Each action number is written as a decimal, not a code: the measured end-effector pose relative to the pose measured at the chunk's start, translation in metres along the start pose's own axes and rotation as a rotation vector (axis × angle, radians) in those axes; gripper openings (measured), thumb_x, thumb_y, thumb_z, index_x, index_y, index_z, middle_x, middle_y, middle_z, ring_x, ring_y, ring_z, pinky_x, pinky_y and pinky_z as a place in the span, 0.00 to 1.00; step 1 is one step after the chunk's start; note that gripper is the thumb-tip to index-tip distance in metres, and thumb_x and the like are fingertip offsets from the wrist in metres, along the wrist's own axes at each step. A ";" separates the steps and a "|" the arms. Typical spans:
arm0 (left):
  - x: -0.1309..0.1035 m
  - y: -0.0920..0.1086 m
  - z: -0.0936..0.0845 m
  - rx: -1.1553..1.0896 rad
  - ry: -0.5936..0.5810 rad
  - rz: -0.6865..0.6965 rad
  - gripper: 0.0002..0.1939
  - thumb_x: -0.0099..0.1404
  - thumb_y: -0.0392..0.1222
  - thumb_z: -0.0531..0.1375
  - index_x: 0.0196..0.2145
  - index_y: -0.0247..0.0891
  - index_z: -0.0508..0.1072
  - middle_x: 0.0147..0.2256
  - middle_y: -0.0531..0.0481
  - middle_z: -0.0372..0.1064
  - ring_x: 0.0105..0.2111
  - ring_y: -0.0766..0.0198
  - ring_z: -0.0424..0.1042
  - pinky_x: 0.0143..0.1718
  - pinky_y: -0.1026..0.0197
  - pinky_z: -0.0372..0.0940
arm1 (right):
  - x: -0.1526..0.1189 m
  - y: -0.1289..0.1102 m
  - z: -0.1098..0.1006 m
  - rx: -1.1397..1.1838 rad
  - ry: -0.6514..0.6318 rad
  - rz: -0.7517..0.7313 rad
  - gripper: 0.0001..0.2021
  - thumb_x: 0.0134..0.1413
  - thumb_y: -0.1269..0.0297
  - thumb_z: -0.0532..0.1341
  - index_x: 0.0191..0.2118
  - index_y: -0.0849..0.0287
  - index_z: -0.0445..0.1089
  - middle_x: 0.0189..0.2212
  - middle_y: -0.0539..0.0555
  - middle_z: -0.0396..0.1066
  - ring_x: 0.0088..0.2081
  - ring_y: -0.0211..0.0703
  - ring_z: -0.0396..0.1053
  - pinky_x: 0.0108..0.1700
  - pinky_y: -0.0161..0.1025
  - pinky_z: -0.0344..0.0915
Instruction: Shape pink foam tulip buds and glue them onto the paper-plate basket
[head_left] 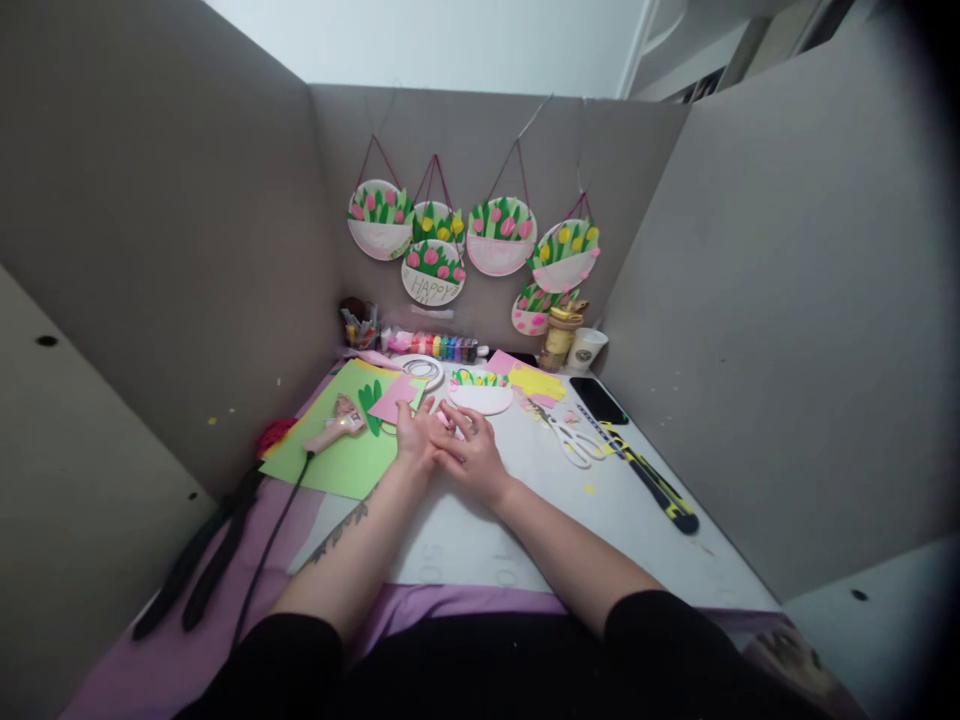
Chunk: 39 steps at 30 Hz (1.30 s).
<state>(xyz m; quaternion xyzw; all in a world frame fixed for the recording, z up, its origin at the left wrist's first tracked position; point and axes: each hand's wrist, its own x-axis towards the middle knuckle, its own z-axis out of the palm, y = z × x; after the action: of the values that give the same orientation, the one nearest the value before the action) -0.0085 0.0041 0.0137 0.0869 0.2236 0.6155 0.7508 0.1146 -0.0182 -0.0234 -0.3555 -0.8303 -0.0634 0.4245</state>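
My left hand (417,432) is palm up above the white board (480,545), its visible fingers stretched out. Over its palm and fingers lies my right hand (474,455), fingers apart, the two hands touching. Something small and pink (444,420) shows between them; whether either hand grips it I cannot make out. Just beyond the hands sits a white half-round basket craft (481,398) with paper tulips. Pink paper (396,398) and green leaf cutouts (369,405) lie left of my left hand, on green sheets (352,475).
A corded glue gun (334,430) rests at left. White scissors (574,440), a black and yellow cutter (660,490) and a phone (598,400) lie at right. Paint bottles (446,347), a jar (559,340) and a cup (586,349) stand behind. Flower crafts (501,255) hang on the grey panel (465,120).
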 end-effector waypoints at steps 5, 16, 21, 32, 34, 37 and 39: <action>0.003 0.000 -0.003 0.009 -0.009 0.034 0.29 0.65 0.68 0.37 0.42 0.41 0.61 0.35 0.45 0.65 0.29 0.59 0.69 0.27 0.56 0.67 | 0.000 -0.001 0.000 -0.084 -0.079 0.060 0.18 0.56 0.54 0.62 0.51 0.49 0.74 0.64 0.57 0.56 0.61 0.61 0.50 0.57 0.59 0.55; -0.002 -0.001 0.002 -0.008 0.028 0.024 0.29 0.65 0.68 0.38 0.42 0.41 0.61 0.36 0.45 0.65 0.29 0.60 0.70 0.30 0.54 0.70 | 0.000 0.000 0.000 -0.059 -0.143 0.083 0.22 0.57 0.55 0.61 0.57 0.49 0.68 0.66 0.57 0.53 0.63 0.62 0.47 0.60 0.60 0.54; -0.001 0.000 0.001 -0.052 0.011 0.021 0.29 0.66 0.67 0.38 0.40 0.40 0.61 0.35 0.45 0.65 0.28 0.60 0.69 0.29 0.54 0.69 | 0.000 0.003 0.001 -0.013 -0.119 0.080 0.20 0.56 0.56 0.61 0.54 0.51 0.71 0.65 0.56 0.55 0.62 0.59 0.49 0.61 0.57 0.54; 0.002 0.002 -0.001 -0.147 -0.008 0.031 0.30 0.66 0.67 0.38 0.38 0.39 0.63 0.34 0.43 0.65 0.30 0.58 0.70 0.28 0.56 0.68 | 0.004 0.009 -0.006 0.197 0.032 0.033 0.21 0.58 0.62 0.56 0.57 0.53 0.66 0.60 0.58 0.61 0.62 0.52 0.55 0.63 0.55 0.53; 0.003 0.002 -0.001 -0.148 -0.010 0.038 0.30 0.66 0.67 0.37 0.37 0.39 0.63 0.33 0.43 0.65 0.29 0.59 0.69 0.27 0.57 0.67 | 0.005 0.014 -0.011 0.300 0.148 0.106 0.21 0.57 0.67 0.53 0.56 0.55 0.64 0.55 0.58 0.66 0.58 0.50 0.61 0.61 0.52 0.57; 0.003 0.003 -0.001 -0.114 0.007 0.042 0.31 0.65 0.68 0.36 0.38 0.39 0.63 0.33 0.44 0.66 0.27 0.61 0.68 0.26 0.59 0.65 | 0.003 0.025 -0.019 0.392 0.270 0.276 0.20 0.55 0.72 0.50 0.54 0.58 0.63 0.49 0.59 0.69 0.52 0.47 0.66 0.55 0.49 0.64; 0.003 0.004 -0.001 -0.101 0.018 0.047 0.32 0.65 0.68 0.36 0.38 0.39 0.63 0.33 0.44 0.66 0.26 0.61 0.67 0.26 0.59 0.64 | 0.001 0.029 -0.022 0.404 0.290 0.316 0.19 0.55 0.74 0.47 0.50 0.58 0.64 0.45 0.59 0.70 0.50 0.46 0.68 0.54 0.48 0.65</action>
<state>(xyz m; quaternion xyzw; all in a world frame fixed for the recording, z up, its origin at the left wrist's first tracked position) -0.0120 0.0081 0.0133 0.0485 0.1969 0.6441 0.7376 0.1478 -0.0051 -0.0141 -0.3760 -0.6911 0.1202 0.6055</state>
